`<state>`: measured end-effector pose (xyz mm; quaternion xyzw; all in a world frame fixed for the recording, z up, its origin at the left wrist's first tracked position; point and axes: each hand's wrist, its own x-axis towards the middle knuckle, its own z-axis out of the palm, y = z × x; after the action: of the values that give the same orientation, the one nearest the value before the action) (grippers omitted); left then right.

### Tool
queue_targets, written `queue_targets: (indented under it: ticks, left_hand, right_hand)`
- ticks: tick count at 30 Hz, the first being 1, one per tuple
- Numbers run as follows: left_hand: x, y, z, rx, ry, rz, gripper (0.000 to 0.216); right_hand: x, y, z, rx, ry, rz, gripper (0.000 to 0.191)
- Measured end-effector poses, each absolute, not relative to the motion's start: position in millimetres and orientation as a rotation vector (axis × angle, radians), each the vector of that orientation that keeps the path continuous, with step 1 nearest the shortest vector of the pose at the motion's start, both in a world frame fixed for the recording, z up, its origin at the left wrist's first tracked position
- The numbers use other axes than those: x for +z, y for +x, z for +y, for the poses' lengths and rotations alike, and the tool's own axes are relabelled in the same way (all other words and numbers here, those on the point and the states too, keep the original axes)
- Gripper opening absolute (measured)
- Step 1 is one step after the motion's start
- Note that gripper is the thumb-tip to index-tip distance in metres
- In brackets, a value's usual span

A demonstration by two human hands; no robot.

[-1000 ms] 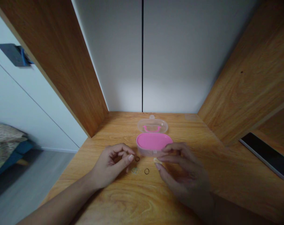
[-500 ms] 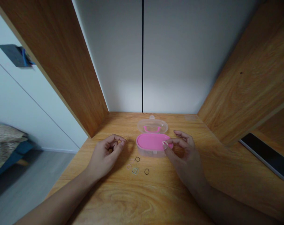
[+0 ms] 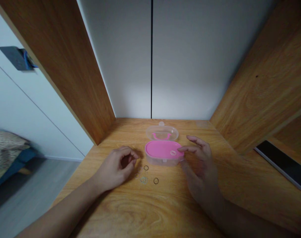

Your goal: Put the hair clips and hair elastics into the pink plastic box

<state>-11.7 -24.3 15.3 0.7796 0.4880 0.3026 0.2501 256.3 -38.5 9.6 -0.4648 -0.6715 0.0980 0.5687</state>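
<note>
My right hand (image 3: 200,168) is open beside the right end of a small clear plastic box (image 3: 155,160). Its thumb and forefinger are apart, the forefinger close to the edge of the pink oval inner lid (image 3: 160,148). Pale elastic bands (image 3: 173,153) lie on that lid near its right end. To the left of the box, my left hand (image 3: 117,168) rests with curved fingers, thumb tip near the forefinger and nothing visible between them. Below the box lie a black band (image 3: 146,168), another black band (image 3: 155,180) and pale greenish bands (image 3: 144,180).
The box's clear outer cover (image 3: 162,133), with a pink handle, is flipped back behind it on the wooden table (image 3: 130,208). A phone (image 3: 281,163) lies at the right. Wooden panels flank both sides, and a white panel (image 3: 130,66) stands behind.
My right hand has let go of a pale band, which now lies on the pink lid, and its fingers have spread. My left hand has shifted slightly right and down.
</note>
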Motion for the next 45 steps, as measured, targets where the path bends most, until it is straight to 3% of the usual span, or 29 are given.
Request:
queue_targets:
  ticks: [6, 11, 26, 45]
  left_hand:
    - [27, -11, -30, 0.689, 2.345, 1.061, 0.015]
    - [26, -7, -33, 0.593, 2.381, 0.968, 0.019]
    - [21, -1, -36, 0.635, 2.326, 0.841, 0.005]
    - [22, 4, -40, 0.761, 2.289, 0.728, 0.008]
  right_hand:
    - [19, 246, -64, 0.31, -0.631, -2.056, 0.022]
    - [15, 239, -66, 0.322, -0.614, -2.381, 0.02]
    - [10, 237, -62, 0.295, -0.746, -2.453, 0.023]
    - [10, 239, -62, 0.324, -0.583, -2.4, 0.022]
